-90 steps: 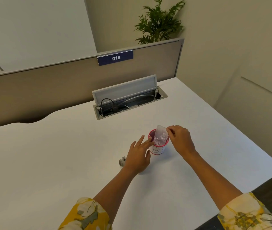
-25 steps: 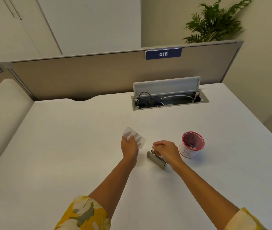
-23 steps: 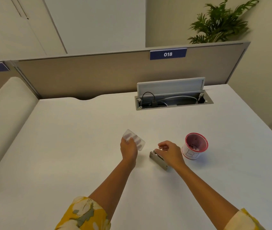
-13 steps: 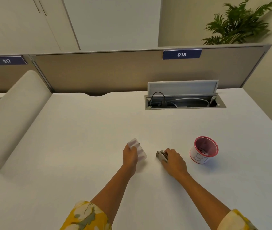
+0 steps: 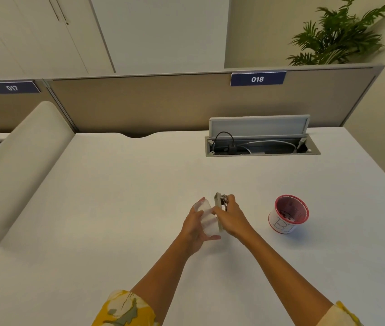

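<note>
1. The left hand (image 5: 192, 225) has its fingers curled round a small clear plastic box with ridges (image 5: 208, 220). A moment ago it held this box low, close to the white table (image 5: 116, 208). Now the box is up in the air and stands on its end.
2. The flat grey metal piece with a shiny ring at its top (image 5: 217, 203) was lying on the table a moment ago. Now it is lifted up too. It stands right against the right side of the clear box, and the two look like they touch.
3. The right hand (image 5: 232, 216) pinches the grey piece with its thumb and curled fingers. A moment ago it was only reaching down to it on the table.
4. The white paper cup with a red rim (image 5: 280, 225) stands alone on the table, off to the right, with small things inside. No hand is near it now.
5. I think this means the picking up is done. The two hands have come together, so the next job is likely to join or fit the grey piece and the clear box. It is too small to tell just how they fit.
</note>
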Demonstrator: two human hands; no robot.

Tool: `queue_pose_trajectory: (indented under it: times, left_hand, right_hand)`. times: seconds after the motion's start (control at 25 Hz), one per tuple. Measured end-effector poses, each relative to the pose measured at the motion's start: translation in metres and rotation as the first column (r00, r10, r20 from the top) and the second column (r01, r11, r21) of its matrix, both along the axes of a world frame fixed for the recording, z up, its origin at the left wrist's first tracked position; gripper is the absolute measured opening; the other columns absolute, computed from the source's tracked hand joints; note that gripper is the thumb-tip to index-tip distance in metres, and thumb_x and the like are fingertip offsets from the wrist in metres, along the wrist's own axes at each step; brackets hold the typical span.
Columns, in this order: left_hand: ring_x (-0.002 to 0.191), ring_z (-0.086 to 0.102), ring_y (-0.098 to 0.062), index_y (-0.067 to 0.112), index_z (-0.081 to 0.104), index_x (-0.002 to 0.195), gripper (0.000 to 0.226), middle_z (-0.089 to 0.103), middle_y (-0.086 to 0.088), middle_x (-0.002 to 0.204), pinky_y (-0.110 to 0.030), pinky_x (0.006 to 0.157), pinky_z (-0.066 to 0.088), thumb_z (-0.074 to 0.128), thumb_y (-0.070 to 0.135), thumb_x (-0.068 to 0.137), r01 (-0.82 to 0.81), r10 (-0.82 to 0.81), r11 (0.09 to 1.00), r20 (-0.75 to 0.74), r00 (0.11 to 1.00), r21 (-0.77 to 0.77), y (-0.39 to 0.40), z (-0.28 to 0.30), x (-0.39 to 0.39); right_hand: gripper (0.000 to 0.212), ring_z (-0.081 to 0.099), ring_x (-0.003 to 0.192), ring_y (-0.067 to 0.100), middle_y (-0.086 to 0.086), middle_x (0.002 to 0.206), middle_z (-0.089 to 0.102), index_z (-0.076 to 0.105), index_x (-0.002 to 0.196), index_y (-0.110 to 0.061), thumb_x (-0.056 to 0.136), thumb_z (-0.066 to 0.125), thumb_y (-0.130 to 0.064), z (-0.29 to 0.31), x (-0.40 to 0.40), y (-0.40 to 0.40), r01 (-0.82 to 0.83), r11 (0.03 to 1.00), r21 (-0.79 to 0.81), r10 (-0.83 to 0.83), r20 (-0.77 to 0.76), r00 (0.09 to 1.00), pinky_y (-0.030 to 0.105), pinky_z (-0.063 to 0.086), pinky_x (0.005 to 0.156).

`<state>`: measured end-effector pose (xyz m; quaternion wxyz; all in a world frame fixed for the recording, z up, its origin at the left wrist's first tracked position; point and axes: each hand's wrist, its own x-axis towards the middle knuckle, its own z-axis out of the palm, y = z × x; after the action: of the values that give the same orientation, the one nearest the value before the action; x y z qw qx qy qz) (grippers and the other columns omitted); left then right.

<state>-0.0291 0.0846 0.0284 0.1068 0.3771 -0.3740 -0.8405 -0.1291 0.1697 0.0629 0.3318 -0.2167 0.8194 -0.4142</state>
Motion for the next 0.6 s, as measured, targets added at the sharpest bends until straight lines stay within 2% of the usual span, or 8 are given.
queue_pose_trajectory:
  times: [0.16,0.24,0.32,0.44,0.6]
  left_hand:
    - [0.118,0.065,-0.034,0.032,0.061,0.13,0.035,0.07,-0.01,0.127,-0.069,0.096,0.047,0.04,0.037,0.103,0.006,-0.003,0.996,-0.025,1.0,0.088,0.005,0.008,-0.008]
    - [0.116,0.066,-0.031,0.03,0.063,0.127,0.044,0.075,-0.007,0.119,-0.065,0.1,0.046,0.03,0.046,0.104,-0.035,0.04,0.987,-0.028,0.999,0.156,0.007,0.013,-0.01]
    - [0.116,0.065,-0.031,0.029,0.064,0.127,0.053,0.075,-0.007,0.117,-0.061,0.098,0.047,0.022,0.051,0.104,-0.053,0.065,0.977,-0.048,0.997,0.208,0.009,0.013,-0.01]
    - [0.118,0.063,-0.031,0.025,0.065,0.125,0.057,0.073,-0.01,0.12,-0.061,0.101,0.045,0.019,0.051,0.104,-0.041,0.055,0.974,-0.06,0.997,0.223,0.01,0.012,-0.009]
    - [0.124,0.061,-0.033,0.021,0.063,0.13,0.055,0.067,-0.014,0.13,-0.056,0.096,0.05,0.022,0.048,0.105,0.033,-0.026,0.99,-0.055,0.998,0.136,0.01,0.011,-0.009]
  right_hand:
    - [0.052,0.056,0.095,0.018,0.005,0.117,0.049,0.041,0.116,-0.018,0.078,0.073,-0.035,0.003,0.005,-0.003,-0.058,0.998,-0.012,0.057,-0.085,0.995,0.019,0.046,0.061]
    - [0.059,0.057,0.099,0.019,0.004,0.115,0.048,0.043,0.114,-0.019,0.073,0.079,-0.04,0.002,0.008,-0.001,-0.085,0.996,-0.021,0.082,-0.109,0.991,0.019,0.048,0.063]
    - [0.062,0.058,0.101,0.021,0.005,0.115,0.05,0.044,0.114,-0.017,0.071,0.081,-0.042,0.001,0.008,0.001,-0.075,0.996,-0.041,0.071,-0.084,0.994,0.02,0.049,0.068]
    - [0.051,0.06,0.099,0.021,0.006,0.116,0.055,0.047,0.112,-0.017,0.077,0.078,-0.038,-0.002,0.007,0.001,-0.041,0.997,-0.07,0.036,-0.059,0.998,0.025,0.053,0.074]
    - [0.036,0.06,0.098,0.021,0.005,0.115,0.056,0.048,0.114,-0.016,0.087,0.068,-0.029,0.0,0.009,0.001,-0.014,0.996,-0.092,0.006,-0.09,0.996,0.022,0.052,0.071]
